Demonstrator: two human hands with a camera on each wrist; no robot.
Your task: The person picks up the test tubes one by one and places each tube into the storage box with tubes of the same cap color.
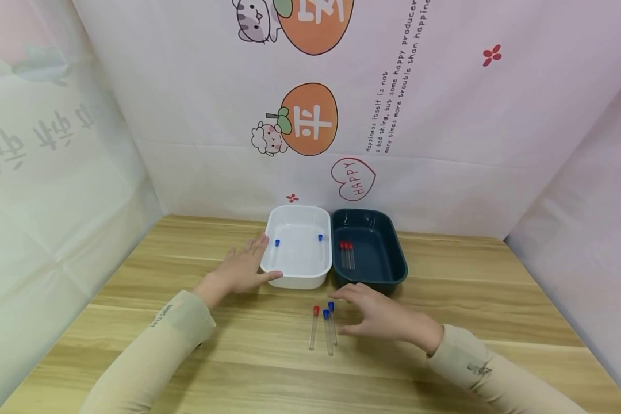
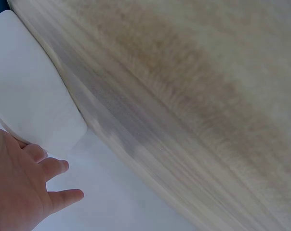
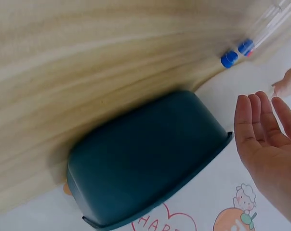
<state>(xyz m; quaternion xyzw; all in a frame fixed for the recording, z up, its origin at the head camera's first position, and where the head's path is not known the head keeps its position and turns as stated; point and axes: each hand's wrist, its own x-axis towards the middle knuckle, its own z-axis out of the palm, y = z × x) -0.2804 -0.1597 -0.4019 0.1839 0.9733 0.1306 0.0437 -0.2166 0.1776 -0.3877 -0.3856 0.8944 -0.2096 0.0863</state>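
Note:
My left hand [image 1: 240,269] rests at the left side of a white bin [image 1: 297,282], its fingers extended along the rim and thumb at the front corner. Two blue-capped tubes lie in that bin; their blue caps [image 1: 277,243] show best against the white. My right hand [image 1: 380,313] hovers with fingers apart, just right of three clear tubes on the table. One is a red-capped tube [image 1: 313,329]; beside it are a blue-capped tube [image 1: 328,334] and another blue-capped tube [image 1: 333,325], close together. In the right wrist view nothing is between the fingers [image 3: 261,115].
A dark teal bin [image 1: 395,253] stands against the white one's right side. Inside it several red-capped tubes [image 1: 347,256] lie side by side. Behind both bins hangs a printed cloth [image 1: 434,190]; the wooden table [image 1: 445,368] extends in front.

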